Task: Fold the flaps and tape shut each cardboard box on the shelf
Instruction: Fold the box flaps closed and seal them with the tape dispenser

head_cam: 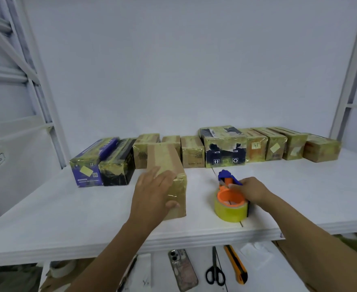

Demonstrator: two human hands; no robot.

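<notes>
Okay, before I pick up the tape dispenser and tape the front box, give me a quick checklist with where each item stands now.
1. Left hand steadies the front box: ok, the palm lies on its near top edge.
2. Right hand grips the tape dispenser: ok, fingers curl round it as it sits on the shelf.
3. Flaps closed flat: ok, the top looks level.
4. Loose tape end ready at the blade: cannot tell, too small to make out.
5. Top seam bare of tape: cannot tell; a paler band runs along it.
6. Space between box and dispenser: ok, they stand apart.
</notes>
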